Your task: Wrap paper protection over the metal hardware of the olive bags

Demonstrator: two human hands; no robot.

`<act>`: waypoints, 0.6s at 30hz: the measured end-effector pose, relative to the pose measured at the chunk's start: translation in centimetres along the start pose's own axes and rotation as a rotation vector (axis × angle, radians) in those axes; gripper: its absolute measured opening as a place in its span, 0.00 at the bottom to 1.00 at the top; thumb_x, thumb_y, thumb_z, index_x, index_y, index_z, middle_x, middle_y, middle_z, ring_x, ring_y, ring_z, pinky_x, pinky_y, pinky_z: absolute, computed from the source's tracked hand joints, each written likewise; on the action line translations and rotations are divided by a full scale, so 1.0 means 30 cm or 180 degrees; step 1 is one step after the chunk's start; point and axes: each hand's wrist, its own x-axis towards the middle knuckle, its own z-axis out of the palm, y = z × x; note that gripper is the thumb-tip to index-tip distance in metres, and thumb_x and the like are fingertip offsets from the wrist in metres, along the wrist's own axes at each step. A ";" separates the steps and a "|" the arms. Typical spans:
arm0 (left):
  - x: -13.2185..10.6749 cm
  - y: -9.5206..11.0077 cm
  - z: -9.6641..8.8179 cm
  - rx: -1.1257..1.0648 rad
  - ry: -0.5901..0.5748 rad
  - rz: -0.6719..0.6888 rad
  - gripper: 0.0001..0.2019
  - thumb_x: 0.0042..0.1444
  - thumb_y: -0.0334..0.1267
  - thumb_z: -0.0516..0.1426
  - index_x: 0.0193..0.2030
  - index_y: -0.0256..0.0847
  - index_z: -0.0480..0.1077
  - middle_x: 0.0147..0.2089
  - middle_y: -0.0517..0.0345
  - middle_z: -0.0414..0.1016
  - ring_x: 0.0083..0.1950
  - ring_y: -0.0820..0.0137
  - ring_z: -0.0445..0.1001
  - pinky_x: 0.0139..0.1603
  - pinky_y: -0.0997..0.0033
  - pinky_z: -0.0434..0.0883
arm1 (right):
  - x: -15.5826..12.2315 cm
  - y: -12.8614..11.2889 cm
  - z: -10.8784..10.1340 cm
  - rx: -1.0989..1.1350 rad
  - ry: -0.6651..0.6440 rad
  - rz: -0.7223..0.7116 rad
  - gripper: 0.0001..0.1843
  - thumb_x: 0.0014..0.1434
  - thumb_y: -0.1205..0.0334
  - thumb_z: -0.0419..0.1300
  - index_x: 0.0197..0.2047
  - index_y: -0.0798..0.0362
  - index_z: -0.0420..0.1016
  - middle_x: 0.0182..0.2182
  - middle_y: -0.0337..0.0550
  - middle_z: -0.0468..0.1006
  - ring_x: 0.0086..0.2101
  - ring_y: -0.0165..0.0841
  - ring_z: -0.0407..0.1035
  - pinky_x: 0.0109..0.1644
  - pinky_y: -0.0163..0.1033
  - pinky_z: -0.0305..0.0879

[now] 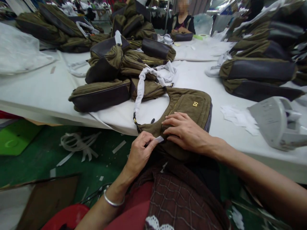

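Table edge (107, 123): left fingers (149, 139) pinch tape (159, 139), right fingers (173, 122) press bag (189, 105).

A long white table (48, 92) stretches beyond the fingers (172, 123); beneath them lies green floor (35, 159) (littered with white scraps).

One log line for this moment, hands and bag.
left hand: pinching white strip | right hand: flat on bag | bag: at table edge, strap paper-wrapped

Matt olive cloth bag (187, 107) (paper-wrapped strap (141, 88)), shiny metal bracelet (112, 201).
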 end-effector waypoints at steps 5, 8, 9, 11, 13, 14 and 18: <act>0.000 -0.006 -0.008 -0.0005 0.0014 -0.0047 0.10 0.62 0.41 0.57 0.32 0.41 0.76 0.31 0.59 0.71 0.35 0.72 0.70 0.40 0.73 0.67 | 0.002 0.028 0.048 -0.0323 -0.0155 -0.0243 0.07 0.59 0.64 0.62 0.39 0.50 0.81 0.54 0.48 0.75 0.60 0.46 0.61 0.68 0.61 0.43; -0.004 -0.016 -0.008 -0.0045 0.0038 -0.0234 0.09 0.61 0.42 0.59 0.33 0.40 0.76 0.31 0.60 0.73 0.34 0.72 0.71 0.39 0.74 0.67 | 0.006 0.029 0.054 -0.0189 -0.0095 -0.0128 0.06 0.59 0.65 0.61 0.39 0.51 0.80 0.55 0.49 0.75 0.60 0.46 0.62 0.68 0.61 0.45; -0.006 -0.022 -0.008 -0.0047 0.0054 -0.0304 0.09 0.60 0.42 0.59 0.34 0.41 0.76 0.32 0.60 0.74 0.34 0.72 0.71 0.38 0.74 0.67 | 0.005 0.031 0.051 -0.0094 -0.0081 -0.0047 0.06 0.59 0.64 0.62 0.39 0.51 0.80 0.55 0.48 0.75 0.60 0.45 0.62 0.68 0.61 0.46; -0.008 -0.036 -0.010 -0.0045 0.0069 -0.0416 0.10 0.60 0.44 0.59 0.34 0.41 0.76 0.32 0.61 0.75 0.34 0.72 0.72 0.37 0.74 0.67 | 0.001 0.038 0.042 0.0127 -0.0083 0.0110 0.06 0.60 0.64 0.62 0.40 0.50 0.80 0.55 0.48 0.74 0.59 0.45 0.63 0.67 0.63 0.48; -0.007 -0.047 -0.012 -0.0044 0.0044 -0.0459 0.11 0.60 0.45 0.59 0.33 0.41 0.76 0.31 0.61 0.76 0.32 0.72 0.71 0.36 0.74 0.66 | -0.004 0.045 0.035 0.0313 -0.0098 0.0209 0.06 0.61 0.63 0.61 0.40 0.50 0.80 0.56 0.47 0.74 0.59 0.44 0.64 0.67 0.63 0.49; -0.006 -0.051 -0.014 -0.0044 0.0020 -0.0464 0.11 0.60 0.45 0.59 0.33 0.41 0.77 0.30 0.62 0.75 0.32 0.72 0.71 0.35 0.74 0.66 | -0.006 0.049 0.033 0.0384 -0.0087 0.0234 0.06 0.62 0.63 0.60 0.39 0.50 0.80 0.56 0.47 0.74 0.59 0.43 0.64 0.67 0.63 0.48; 0.005 -0.050 -0.018 0.0010 -0.0131 -0.0428 0.11 0.60 0.43 0.59 0.32 0.40 0.77 0.28 0.62 0.73 0.30 0.73 0.69 0.33 0.75 0.65 | -0.012 0.057 0.035 0.0598 -0.0002 0.0275 0.07 0.62 0.64 0.60 0.37 0.49 0.80 0.56 0.46 0.74 0.59 0.42 0.64 0.67 0.63 0.47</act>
